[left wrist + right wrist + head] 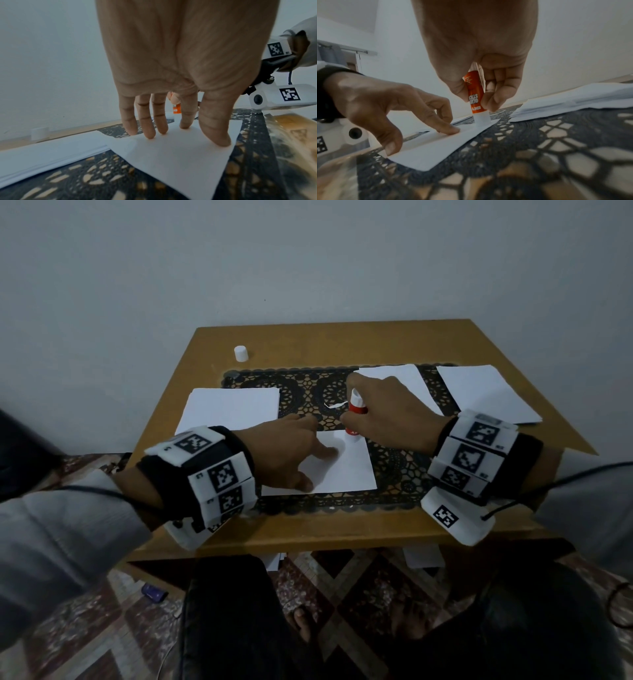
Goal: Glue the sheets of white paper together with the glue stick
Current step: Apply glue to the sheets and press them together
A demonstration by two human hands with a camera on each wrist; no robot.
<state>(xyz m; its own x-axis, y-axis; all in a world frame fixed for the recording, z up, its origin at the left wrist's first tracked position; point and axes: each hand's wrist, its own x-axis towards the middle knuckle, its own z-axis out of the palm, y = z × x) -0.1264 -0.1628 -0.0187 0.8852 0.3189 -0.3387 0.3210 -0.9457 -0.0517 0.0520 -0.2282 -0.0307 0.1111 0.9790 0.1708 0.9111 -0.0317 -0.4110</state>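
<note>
The right hand [477,56] has its grip closed around the glue stick [475,93], thumb on one side and fingers on the other, holding it upright with the white tip pressed down on the far right corner of the sheet of paper [346,470] on the black lace mat [394,467]. The left hand [291,450] holds nothing; its spread fingertips [149,134] press on the sheet to pin it flat. The glue stick's white cap [241,353] stands well apart on the far left of the surface [308,529]. A stack of paper [233,409] lies to the left, and two more stacks [486,392] lie to the right.

The step in hand looks like spreading glue on this sheet. To do it well, keep the stick near upright with light, even pressure, and stroke away from the pinning fingers so the thin paper does not wrinkle or drag. Covering edges and corners matters most. The left fingertips should stay off the glued patches and shift as the stick works across.
</note>
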